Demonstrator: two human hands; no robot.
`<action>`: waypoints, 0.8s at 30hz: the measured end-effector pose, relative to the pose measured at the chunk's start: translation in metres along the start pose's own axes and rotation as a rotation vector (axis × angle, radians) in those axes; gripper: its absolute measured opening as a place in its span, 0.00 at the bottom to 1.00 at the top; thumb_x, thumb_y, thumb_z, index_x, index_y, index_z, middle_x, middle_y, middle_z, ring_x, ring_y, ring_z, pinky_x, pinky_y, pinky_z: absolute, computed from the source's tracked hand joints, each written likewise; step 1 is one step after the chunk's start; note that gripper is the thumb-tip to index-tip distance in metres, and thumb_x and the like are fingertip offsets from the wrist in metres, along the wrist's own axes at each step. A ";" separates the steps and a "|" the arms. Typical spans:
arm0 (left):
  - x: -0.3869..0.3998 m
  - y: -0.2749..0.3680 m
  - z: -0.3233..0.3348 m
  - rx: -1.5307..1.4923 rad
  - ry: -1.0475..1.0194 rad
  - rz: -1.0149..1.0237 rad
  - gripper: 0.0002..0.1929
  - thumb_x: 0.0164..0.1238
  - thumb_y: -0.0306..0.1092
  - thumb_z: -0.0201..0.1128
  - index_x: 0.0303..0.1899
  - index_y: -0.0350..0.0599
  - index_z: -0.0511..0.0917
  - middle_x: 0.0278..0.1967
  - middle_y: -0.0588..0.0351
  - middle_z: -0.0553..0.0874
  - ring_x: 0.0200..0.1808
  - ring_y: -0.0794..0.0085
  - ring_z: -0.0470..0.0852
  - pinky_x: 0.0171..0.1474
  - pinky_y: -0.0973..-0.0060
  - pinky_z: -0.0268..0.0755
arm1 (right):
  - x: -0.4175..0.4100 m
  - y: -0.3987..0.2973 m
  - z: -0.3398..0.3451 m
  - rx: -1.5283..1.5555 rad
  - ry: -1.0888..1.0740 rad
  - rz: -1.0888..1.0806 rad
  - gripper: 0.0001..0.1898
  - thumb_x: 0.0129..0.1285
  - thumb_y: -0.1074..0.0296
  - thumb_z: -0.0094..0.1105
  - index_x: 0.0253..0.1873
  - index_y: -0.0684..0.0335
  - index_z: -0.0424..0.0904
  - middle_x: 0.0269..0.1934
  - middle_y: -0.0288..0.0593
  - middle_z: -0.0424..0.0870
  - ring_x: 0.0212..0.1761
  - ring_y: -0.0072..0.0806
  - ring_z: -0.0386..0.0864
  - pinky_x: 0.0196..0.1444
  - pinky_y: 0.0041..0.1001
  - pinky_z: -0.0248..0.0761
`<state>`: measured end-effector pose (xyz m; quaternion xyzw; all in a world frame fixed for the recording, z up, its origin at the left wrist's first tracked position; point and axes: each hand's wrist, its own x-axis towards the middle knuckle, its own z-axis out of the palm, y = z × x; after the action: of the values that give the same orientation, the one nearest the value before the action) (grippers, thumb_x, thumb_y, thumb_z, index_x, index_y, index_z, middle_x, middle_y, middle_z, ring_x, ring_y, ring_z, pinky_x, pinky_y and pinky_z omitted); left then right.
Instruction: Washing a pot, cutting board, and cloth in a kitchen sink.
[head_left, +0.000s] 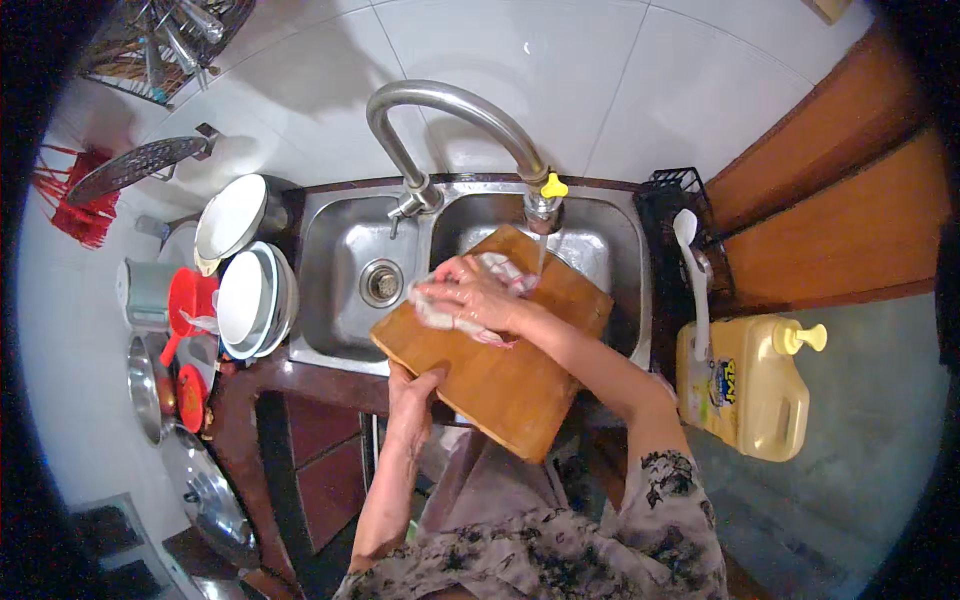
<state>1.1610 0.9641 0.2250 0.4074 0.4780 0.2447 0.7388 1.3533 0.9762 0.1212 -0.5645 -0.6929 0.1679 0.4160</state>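
A wooden cutting board (517, 390) lies tilted over the right basin of the steel sink, its lower corner reaching past the front edge towards me. My left hand (414, 386) grips the board's near left edge, thumb on top. With my right hand (472, 296) I press a white cloth with red stripes (506, 274) flat on the board; the hand looks wet. Water runs from the curved steel faucet (457, 101) in a thin stream (541, 251) beside the cloth. A yellow knob (554, 185) sits near the spout's end.
The left basin (341, 247) has a drain strainer (381, 283). Stacked bowls (244, 296), a red dipper (187, 300) and a steel pot lid (210, 487) crowd the left. At the right are a black rack (679, 184), a white ladle (697, 285) and a large yellow jug (742, 386).
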 end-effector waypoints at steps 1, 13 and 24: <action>0.003 -0.004 0.003 0.009 -0.004 -0.001 0.33 0.53 0.20 0.59 0.63 0.39 0.60 0.55 0.49 0.76 0.57 0.62 0.76 0.62 0.68 0.67 | -0.006 0.031 0.011 -0.073 0.010 0.087 0.20 0.64 0.55 0.56 0.61 0.38 0.76 0.53 0.39 0.73 0.57 0.42 0.67 0.62 0.42 0.61; 0.022 -0.017 0.017 -0.067 0.114 0.216 0.32 0.54 0.22 0.56 0.62 0.43 0.56 0.53 0.51 0.73 0.54 0.65 0.76 0.57 0.69 0.71 | -0.060 0.063 -0.037 -0.706 -0.094 0.584 0.22 0.63 0.47 0.54 0.60 0.46 0.75 0.58 0.51 0.72 0.53 0.49 0.75 0.55 0.48 0.70; 0.023 0.004 0.052 -0.252 0.145 0.260 0.21 0.60 0.25 0.51 0.58 0.39 0.68 0.51 0.51 0.79 0.50 0.61 0.80 0.56 0.64 0.73 | -0.126 -0.149 -0.060 0.030 0.300 0.335 0.19 0.61 0.66 0.58 0.58 0.52 0.76 0.47 0.48 0.73 0.49 0.48 0.75 0.51 0.45 0.71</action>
<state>1.2174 0.9642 0.2277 0.3511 0.4387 0.4246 0.7099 1.3058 0.8000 0.2127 -0.6842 -0.5172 0.1589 0.4891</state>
